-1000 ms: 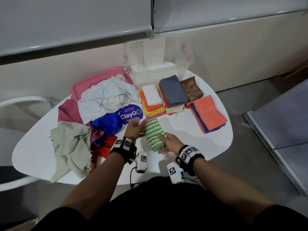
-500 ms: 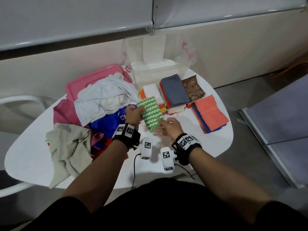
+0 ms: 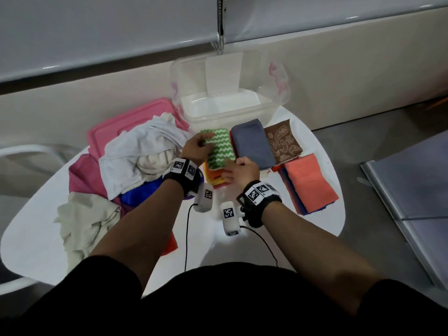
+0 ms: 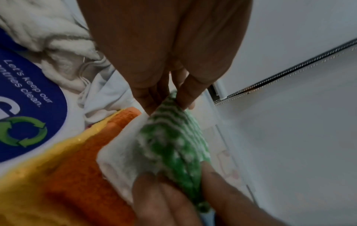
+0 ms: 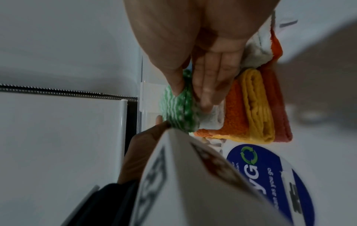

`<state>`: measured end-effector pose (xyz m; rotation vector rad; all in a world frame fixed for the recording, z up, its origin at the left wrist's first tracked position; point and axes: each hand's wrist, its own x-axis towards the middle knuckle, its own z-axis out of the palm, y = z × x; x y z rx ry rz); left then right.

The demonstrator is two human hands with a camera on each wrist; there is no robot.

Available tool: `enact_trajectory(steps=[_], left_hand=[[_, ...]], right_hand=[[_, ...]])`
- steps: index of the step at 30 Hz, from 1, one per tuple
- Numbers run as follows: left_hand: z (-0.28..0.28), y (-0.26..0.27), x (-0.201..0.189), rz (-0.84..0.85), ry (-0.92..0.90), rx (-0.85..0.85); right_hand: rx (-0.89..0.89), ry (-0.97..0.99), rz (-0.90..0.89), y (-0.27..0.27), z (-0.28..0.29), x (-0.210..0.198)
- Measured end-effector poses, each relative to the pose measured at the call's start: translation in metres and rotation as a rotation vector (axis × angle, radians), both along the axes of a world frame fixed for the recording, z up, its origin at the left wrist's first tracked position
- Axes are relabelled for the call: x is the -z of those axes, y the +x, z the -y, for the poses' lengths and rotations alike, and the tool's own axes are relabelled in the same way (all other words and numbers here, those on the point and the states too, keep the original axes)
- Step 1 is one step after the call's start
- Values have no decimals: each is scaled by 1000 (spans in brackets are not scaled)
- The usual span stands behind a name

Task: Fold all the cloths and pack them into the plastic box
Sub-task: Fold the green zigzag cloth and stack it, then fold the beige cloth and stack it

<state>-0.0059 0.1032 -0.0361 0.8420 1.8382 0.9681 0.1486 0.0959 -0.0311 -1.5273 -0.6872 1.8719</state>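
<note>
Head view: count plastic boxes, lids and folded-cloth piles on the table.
Plastic box: 1
Pink lid: 1
Folded piles: 4, topped by green zigzag cloth, grey cloth, brown paisley cloth, coral cloth
Total: 6

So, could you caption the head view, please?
Both hands set a folded green cloth onto a stack.

White oval table (image 3: 242, 243) stands against a cream wall (image 3: 339, 76). Above the wall, pale grey roller blinds (image 3: 97, 32), with a bead chain (image 3: 221, 18) hanging at the gap between them. Grey speckled floor (image 3: 363, 146) to the right, grey panel (image 3: 412, 180) lying on it. White chair arm (image 3: 29, 151) at left. Light dim, even.
</note>
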Motion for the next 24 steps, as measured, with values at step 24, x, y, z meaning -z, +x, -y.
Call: enact_trajectory(steps=[24], left_hand=[[19, 29, 23, -888, 124, 442]], right_hand=[[-848, 1032, 889, 69, -58, 21]])
